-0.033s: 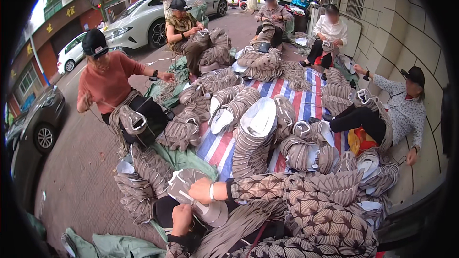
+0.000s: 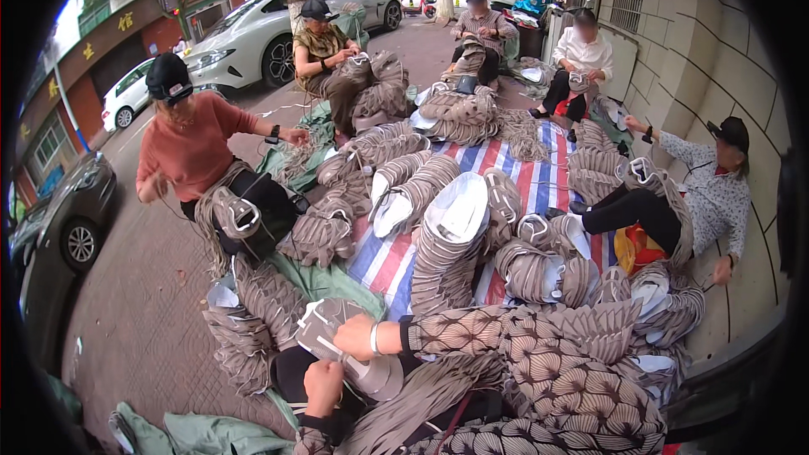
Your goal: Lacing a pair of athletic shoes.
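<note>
A grey-brown shoe upper (image 2: 375, 377) with pale stripes lies across my lap. My right hand (image 2: 356, 337), with a white band at the wrist, presses on it from above, fingers curled at its surface and gripping it. Close to its near edge, my left hand (image 2: 323, 384) is closed in a fist; whatever the fingers hold is hidden. A thick bundle of grey-brown laces (image 2: 413, 409) drapes over my lap beside the upper. To the left of the upper stand nested stacks of similar shoe uppers (image 2: 232, 341).
More stacked uppers (image 2: 447, 274) with white linings cover a striped plastic sheet (image 2: 539, 177). Several people sit around it, one in an orange sweater (image 2: 190, 139) at left. Green cloth (image 2: 219, 434) lies at lower left. A tiled wall (image 2: 716, 76) bounds the right; cars (image 2: 72, 211) stand at left.
My hands and the shoe upper have hardly moved. The raised hand of the person in the orange sweater has shifted slightly; the lower hand of the person at right is a little higher.
</note>
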Demonstrator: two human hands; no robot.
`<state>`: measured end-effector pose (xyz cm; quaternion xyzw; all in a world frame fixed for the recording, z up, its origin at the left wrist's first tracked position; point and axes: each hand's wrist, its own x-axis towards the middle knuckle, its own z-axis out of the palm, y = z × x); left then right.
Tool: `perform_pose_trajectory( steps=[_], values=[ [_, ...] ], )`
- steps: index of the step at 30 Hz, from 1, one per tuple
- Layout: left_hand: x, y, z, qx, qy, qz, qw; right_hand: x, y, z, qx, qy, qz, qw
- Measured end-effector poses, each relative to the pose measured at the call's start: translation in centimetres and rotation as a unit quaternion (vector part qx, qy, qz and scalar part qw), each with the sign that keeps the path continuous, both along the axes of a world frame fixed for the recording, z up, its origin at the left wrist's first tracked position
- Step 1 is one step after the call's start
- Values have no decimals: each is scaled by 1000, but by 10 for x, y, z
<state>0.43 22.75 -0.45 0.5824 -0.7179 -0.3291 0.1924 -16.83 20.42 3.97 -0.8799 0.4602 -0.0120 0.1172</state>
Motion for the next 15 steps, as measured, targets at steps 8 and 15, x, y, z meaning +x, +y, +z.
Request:
perform_pose_trajectory(
  steps=[8,15],
  values=[
    [-9,5,-2,-126,-142,-6,982,6,4,4,-7,19,5,1000],
    [-4,0,3,65,-38,-22,997,3,4,11,7,33,-3,999]
  ],
)
